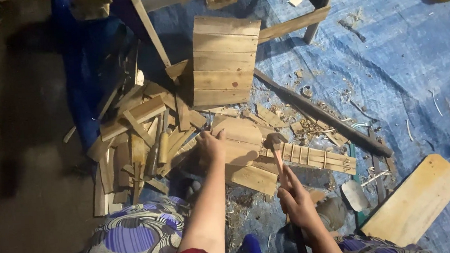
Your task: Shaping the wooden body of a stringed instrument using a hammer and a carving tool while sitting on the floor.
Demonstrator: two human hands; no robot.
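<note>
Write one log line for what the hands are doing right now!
left hand: pressing on wooden piece | right hand: gripping hammer, head by the wood | around: wood scraps, blue tarp

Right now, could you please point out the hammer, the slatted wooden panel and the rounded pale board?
hammer (273, 142), head view, on its head.
slatted wooden panel (224, 65), head view, middle slat.
rounded pale board (416, 201), head view, flat face.

A crumpled blue tarp (411, 55) covers most of the floor, littered with wood shavings and chips. To the left lies bare, dark floor (26, 152) in shadow. Light is dim and falls mainly on the tarp's right part.
</note>
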